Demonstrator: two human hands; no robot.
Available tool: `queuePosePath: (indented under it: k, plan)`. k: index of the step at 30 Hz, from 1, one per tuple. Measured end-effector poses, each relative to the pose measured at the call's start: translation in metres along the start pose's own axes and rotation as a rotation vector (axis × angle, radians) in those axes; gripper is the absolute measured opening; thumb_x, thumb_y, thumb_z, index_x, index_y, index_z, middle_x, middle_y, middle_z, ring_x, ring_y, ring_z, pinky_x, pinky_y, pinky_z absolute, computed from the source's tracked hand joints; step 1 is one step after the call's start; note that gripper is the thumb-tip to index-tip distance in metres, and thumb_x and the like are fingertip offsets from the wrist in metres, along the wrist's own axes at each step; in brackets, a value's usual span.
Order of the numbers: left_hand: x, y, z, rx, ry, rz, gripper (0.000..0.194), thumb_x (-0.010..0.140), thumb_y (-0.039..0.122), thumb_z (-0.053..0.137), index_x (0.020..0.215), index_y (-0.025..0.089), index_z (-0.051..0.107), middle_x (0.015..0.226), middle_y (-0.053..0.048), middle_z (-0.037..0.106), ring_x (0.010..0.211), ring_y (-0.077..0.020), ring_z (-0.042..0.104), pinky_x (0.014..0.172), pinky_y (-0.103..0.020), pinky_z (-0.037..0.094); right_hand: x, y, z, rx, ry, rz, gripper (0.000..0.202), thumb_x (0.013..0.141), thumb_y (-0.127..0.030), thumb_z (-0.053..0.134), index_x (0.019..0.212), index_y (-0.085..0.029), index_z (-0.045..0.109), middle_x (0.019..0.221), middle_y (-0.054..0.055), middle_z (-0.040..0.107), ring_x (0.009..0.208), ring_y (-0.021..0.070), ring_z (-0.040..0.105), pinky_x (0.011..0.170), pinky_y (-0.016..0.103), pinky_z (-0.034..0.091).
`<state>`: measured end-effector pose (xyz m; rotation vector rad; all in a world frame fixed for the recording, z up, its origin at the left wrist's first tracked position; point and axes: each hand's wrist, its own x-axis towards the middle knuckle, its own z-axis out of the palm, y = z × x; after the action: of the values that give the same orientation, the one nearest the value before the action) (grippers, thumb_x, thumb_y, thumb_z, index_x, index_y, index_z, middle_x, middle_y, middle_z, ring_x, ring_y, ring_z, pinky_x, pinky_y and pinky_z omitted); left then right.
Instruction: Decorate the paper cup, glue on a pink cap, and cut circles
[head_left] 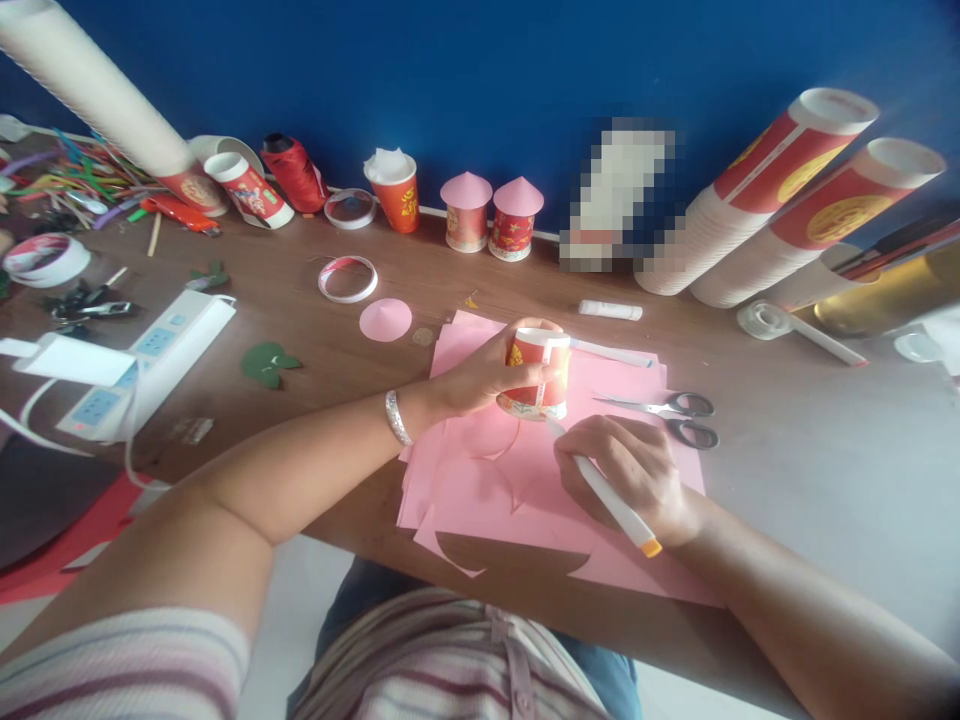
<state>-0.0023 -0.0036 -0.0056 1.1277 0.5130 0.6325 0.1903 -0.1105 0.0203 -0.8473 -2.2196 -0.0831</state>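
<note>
My left hand [484, 378] is wrapped round a short red paper cup [555, 372], with its thumb across the front. The cup has a white seam strip and a patterned band along its lower edge. In my right hand [630, 470] is a white marker pen [611, 500] with an orange end. The pen's tip points at the cup's lower edge; I cannot tell whether it touches. Both hands are over a stack of pink paper [465, 490] with curved cut-outs at the front. Black-handled scissors [667, 405] lie on the paper's right side.
Two red cups with pink cone tops [466, 215] stand against the blue wall. A loose pink cone [385, 320] and a cut cup ring [348, 279] lie left. Tall cup stacks [739, 215] lean at right. A power strip [154, 360] with cables lies far left.
</note>
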Motion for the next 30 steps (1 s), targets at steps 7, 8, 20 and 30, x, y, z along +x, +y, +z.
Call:
queuePosePath:
  k: [7, 8, 20, 30]
  plan:
    - [-0.0003, 0.0000, 0.0000, 0.017, -0.009, 0.010, 0.046, 0.083, 0.038, 0.079, 0.120, 0.023, 0.055, 0.098, -0.003, 0.059, 0.082, -0.0149, 0.058, 0.069, -0.027, 0.049, 0.0017, -0.0001, -0.0031, -0.004, -0.023, 0.005, 0.020, 0.089, -0.001, 0.058, 0.092, -0.020, 0.056, 0.069, -0.003, 0.061, 0.053, 0.0092, 0.054, 0.049, 0.023, 0.043]
    - [-0.0002, 0.0002, 0.0001, 0.019, -0.010, 0.009, 0.045, 0.084, 0.038, 0.079, 0.120, 0.023, 0.055, 0.097, -0.003, 0.060, 0.081, -0.0149, 0.058, 0.068, -0.027, 0.049, 0.0019, 0.0000, -0.0035, -0.004, -0.030, 0.006, 0.020, 0.089, -0.001, 0.058, 0.092, -0.021, 0.056, 0.070, -0.003, 0.061, 0.053, 0.0091, 0.054, 0.049, 0.023, 0.043]
    - [0.0006, 0.0012, 0.0009, 0.007, -0.010, 0.025, 0.045, 0.082, 0.035, 0.081, 0.118, 0.023, 0.057, 0.100, -0.003, 0.059, 0.086, -0.0148, 0.059, 0.071, -0.027, 0.050, 0.0021, -0.0020, -0.0031, 0.016, -0.022, 0.035, 0.022, 0.086, 0.000, 0.058, 0.091, -0.022, 0.055, 0.067, -0.004, 0.060, 0.050, 0.0100, 0.052, 0.047, 0.024, 0.040]
    - [0.0032, -0.0003, 0.0005, 0.047, -0.003, 0.074, 0.051, 0.079, 0.038, 0.082, 0.119, 0.022, 0.055, 0.103, -0.004, 0.060, 0.089, -0.0157, 0.059, 0.075, -0.028, 0.051, 0.0070, -0.0053, -0.0082, 0.197, -0.079, 0.412, 0.016, 0.090, -0.010, 0.054, 0.082, -0.023, 0.054, 0.065, -0.004, 0.062, 0.051, 0.0098, 0.053, 0.051, 0.023, 0.041]
